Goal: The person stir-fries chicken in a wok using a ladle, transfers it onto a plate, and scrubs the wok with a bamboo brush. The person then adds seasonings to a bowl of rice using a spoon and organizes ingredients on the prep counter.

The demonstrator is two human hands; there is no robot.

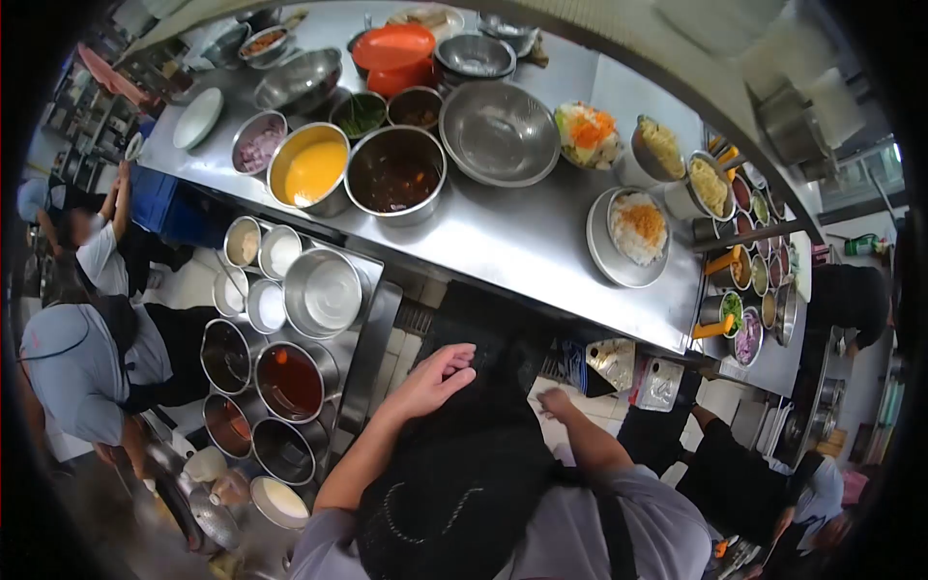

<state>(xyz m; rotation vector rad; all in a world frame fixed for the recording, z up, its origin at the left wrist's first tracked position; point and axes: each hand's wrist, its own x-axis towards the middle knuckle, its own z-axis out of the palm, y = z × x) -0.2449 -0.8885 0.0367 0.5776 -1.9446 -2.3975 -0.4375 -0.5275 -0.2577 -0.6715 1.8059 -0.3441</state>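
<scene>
My left hand (440, 375) is raised in front of my dark apron (449, 474), fingers stretched out and nothing in it. Lower on the other side, my right hand (557, 404) hangs by the apron; it is small and blurred, so its fingers cannot be made out. Neither hand touches the steel counter (522, 251) ahead. On that counter stand a pot of dark sauce (394, 172), a pot of yellow liquid (311, 166), and a wide steel bowl (499, 133). To the right, a bowl of rice with orange topping (638, 228) rests on a plate (619, 275).
At left, a side table (372, 319) bears several steel pots, one with red sauce (290, 383). Noodle containers (710, 187) and topping tubs (749, 333) line the right end. People work at left (82, 362) and lower right (817, 488). A shelf (677, 43) overhangs the counter.
</scene>
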